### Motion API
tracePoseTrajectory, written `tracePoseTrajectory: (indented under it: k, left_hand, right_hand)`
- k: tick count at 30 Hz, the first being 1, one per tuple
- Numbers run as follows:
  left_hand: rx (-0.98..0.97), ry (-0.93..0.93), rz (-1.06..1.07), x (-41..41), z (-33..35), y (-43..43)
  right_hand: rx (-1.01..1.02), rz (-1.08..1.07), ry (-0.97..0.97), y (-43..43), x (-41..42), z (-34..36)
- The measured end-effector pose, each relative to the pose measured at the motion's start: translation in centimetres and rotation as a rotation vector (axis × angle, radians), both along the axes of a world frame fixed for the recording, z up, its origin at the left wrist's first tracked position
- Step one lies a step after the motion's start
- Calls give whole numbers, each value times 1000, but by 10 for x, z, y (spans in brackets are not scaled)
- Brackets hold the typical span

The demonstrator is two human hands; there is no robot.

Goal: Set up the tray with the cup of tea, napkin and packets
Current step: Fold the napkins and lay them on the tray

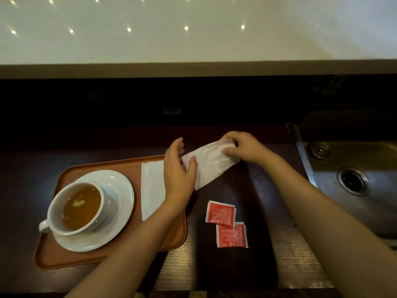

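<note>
An orange tray (71, 258) lies on the dark wooden counter at the left. On it stands a white cup of tea (77, 208) on a white saucer (120, 190), and beside the saucer lies a folded white napkin (150, 190). A second white napkin (211, 164) is stretched out just right of the tray. My right hand (242, 148) pinches its far end. My left hand (179, 171) rests at its near end, thumb on the paper, fingers spread. Two red packets (221, 214) (231, 235) lie on the counter, right of the tray.
A steel sink (352, 179) with a drain is set into the counter at the right. A raised white ledge (193, 39) runs along the back, with a dark recess beneath it.
</note>
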State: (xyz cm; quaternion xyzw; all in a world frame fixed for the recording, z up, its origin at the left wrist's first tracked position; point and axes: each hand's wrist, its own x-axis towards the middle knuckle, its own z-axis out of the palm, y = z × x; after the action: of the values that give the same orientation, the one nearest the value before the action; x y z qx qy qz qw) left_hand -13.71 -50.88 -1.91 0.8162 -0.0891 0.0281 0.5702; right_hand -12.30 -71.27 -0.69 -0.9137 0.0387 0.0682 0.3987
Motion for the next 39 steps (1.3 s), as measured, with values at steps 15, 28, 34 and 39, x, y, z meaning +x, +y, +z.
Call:
tracePoseTrajectory:
  k: [15,28,34,39]
  left_hand:
    - [894,-363,-382,3,-26,-18]
    - [-18,363,-218,8,14,28]
    - [116,375,-71,-4,20,58]
    - [241,368,57,-31,6,90]
  right_hand:
    - [-347,160,-148,-7,-31,-37]
    - [453,-182,-40,11,-7,5]
    - [362,-152,-5,52,7,17]
    - [141,-1,2,105,16,5]
